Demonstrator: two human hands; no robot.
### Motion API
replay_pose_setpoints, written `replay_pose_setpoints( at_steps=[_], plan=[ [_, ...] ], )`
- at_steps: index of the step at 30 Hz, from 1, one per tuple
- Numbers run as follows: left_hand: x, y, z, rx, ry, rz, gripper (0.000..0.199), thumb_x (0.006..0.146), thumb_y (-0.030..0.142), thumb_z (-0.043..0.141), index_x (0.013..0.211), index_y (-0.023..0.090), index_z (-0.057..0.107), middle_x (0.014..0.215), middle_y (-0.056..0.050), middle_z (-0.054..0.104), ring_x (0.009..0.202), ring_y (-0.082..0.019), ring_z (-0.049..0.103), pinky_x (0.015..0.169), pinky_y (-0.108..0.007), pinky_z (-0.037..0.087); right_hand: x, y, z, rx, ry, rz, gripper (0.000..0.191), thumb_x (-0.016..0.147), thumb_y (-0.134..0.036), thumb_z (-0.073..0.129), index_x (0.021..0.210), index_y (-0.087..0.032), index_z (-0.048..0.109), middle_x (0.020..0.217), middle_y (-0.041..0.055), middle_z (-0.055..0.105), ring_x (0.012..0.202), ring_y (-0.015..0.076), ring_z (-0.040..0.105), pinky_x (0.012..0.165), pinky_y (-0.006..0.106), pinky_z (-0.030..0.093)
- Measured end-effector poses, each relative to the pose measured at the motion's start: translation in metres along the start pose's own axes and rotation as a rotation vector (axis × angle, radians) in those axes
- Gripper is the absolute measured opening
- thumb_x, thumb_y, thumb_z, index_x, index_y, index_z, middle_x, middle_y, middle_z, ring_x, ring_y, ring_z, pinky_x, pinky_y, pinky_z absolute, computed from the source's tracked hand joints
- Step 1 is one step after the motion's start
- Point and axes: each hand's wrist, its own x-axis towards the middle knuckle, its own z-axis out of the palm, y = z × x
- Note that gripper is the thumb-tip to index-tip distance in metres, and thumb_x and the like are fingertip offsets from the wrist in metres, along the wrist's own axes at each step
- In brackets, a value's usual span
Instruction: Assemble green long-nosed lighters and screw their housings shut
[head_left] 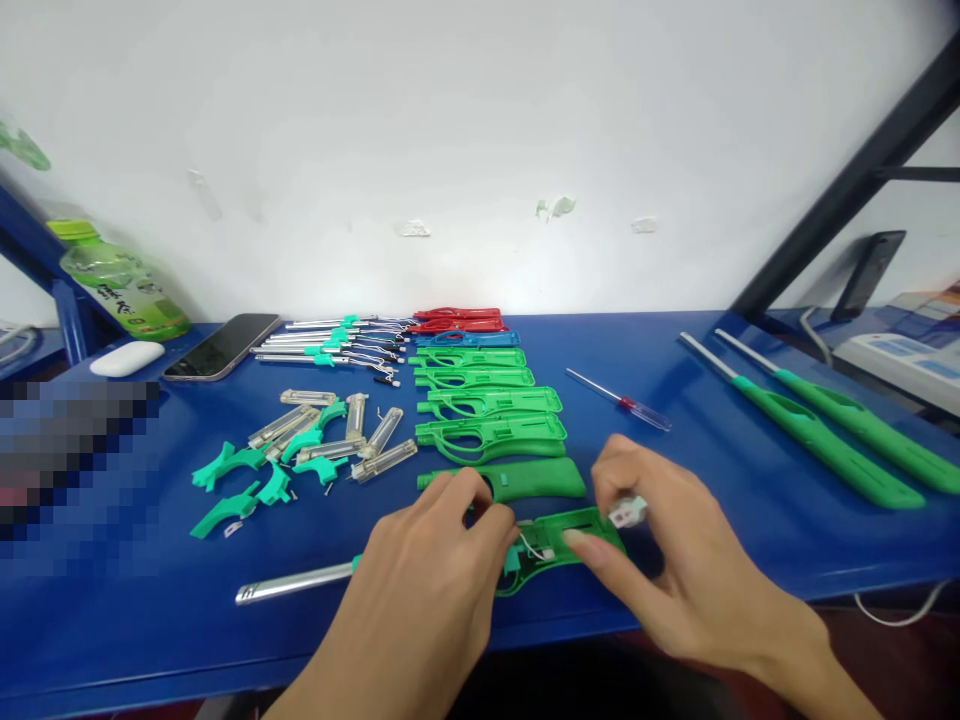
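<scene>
Green shell (pixel 577 545) pinched by both hands (pixel 442 560) on blue table (pixel 750 480), white wall (pixel 450 130) behind.

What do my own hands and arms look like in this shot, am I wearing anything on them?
Both are bare. The left hand and right hand show no gloves and no visible rings, and the forearms running to the bottom edge carry no sleeves, watch or wristband in view. Fingernails look short and unpainted. No markings or bandages can be seen on either one.
</scene>
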Motion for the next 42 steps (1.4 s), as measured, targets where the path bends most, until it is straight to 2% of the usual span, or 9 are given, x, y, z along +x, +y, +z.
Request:
replay_pose_setpoints(
  at_steps=[3, 5, 8, 14, 23, 42],
  plan=[
    [-0.001, 0.0, 0.001, -0.016, -0.021, 0.006, 0.031, 0.099, 0.003, 0.053, 0.105, 0.025, 0.074, 0.102, -0.002, 0.071, 0.083, -0.023, 0.072, 0.058, -0.035, 0.056, -0.005, 0.0, -0.004, -0.032, -0.031, 0.046, 0.023, 0.119, -0.043, 0.039, 0.119, -0.023, 0.051, 0.098, 0.001, 0.062, 0.084, 0.0156, 0.062, 0.078, 0.03, 0.051],
    [-0.001, 0.0, 0.002, -0.027, -0.033, 0.023, 0.033, 0.098, 0.001, 0.053, 0.109, 0.024, 0.073, 0.103, -0.002, 0.072, 0.088, -0.024, 0.071, 0.064, -0.037, 0.06, -0.007, 0.002, -0.002, -0.015, -0.052, 0.09, 0.02, 0.12, -0.039, 0.037, 0.117, -0.024, 0.05, 0.096, -0.0002, 0.061, 0.08, 0.0142, 0.06, 0.074, 0.028, 0.051],
    [-0.002, -0.001, 0.004, -0.035, -0.029, 0.041, 0.032, 0.098, 0.001, 0.053, 0.112, 0.023, 0.071, 0.102, -0.002, 0.073, 0.088, -0.024, 0.069, 0.065, -0.038, 0.06, -0.006, 0.005, 0.004, 0.008, -0.073, 0.124, 0.016, 0.121, -0.036, 0.041, 0.114, -0.025, 0.051, 0.097, -0.0006, 0.062, 0.082, 0.014, 0.062, 0.075, 0.027, 0.053],
    [-0.002, -0.003, 0.008, -0.064, -0.016, 0.059, 0.022, 0.105, 0.008, 0.053, 0.107, 0.023, 0.069, 0.101, -0.002, 0.07, 0.088, -0.023, 0.064, 0.067, -0.037, 0.058, -0.006, 0.006, 0.008, 0.045, -0.131, 0.059, 0.011, 0.116, -0.037, 0.057, 0.12, -0.028, 0.062, 0.108, -0.0014, 0.072, 0.093, 0.0165, 0.068, 0.083, 0.031, 0.054],
    [0.001, 0.001, 0.017, -0.104, 0.093, 0.074, 0.019, 0.103, 0.003, 0.055, 0.102, 0.02, 0.066, 0.098, -0.003, 0.07, 0.084, -0.022, 0.061, 0.069, -0.039, 0.059, -0.008, 0.005, 0.008, 0.049, -0.128, 0.051, 0.011, 0.116, -0.034, 0.059, 0.122, -0.028, 0.066, 0.111, -0.0025, 0.076, 0.094, 0.0165, 0.069, 0.087, 0.034, 0.052],
    [0.001, 0.002, 0.015, -0.083, 0.112, 0.11, 0.021, 0.103, 0.002, 0.053, 0.103, 0.019, 0.066, 0.098, -0.004, 0.069, 0.084, -0.021, 0.059, 0.069, -0.036, 0.056, -0.008, 0.006, 0.011, -0.008, -0.09, -0.021, 0.013, 0.114, -0.034, 0.062, 0.12, -0.024, 0.068, 0.106, 0.0001, 0.077, 0.087, 0.0186, 0.07, 0.082, 0.036, 0.049]
  ],
)
